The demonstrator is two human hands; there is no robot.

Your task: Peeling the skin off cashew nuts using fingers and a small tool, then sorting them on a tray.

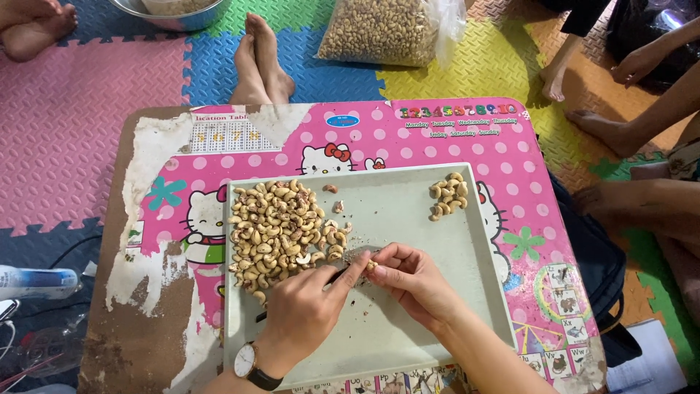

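A pale square tray (408, 211) lies on a small pink cartoon-printed table (379, 135). A big heap of cashew nuts with bits of skin (277, 230) fills the tray's left side. A small pile of clean cashews (448, 195) sits at its far right corner. My right hand (412, 281) pinches a single cashew nut (371, 266) over the tray's middle. My left hand (306, 310), wearing a wristwatch, holds a thin dark tool (337, 276) whose tip meets that nut. Dark skin crumbs (357, 255) lie beneath.
A clear bag of cashews (383, 29) and a metal bowl (175, 13) stand on the coloured foam mats beyond the table. Other people's feet (262, 62) and limbs (627, 124) surround the table. A plastic bottle (36, 281) lies at the left.
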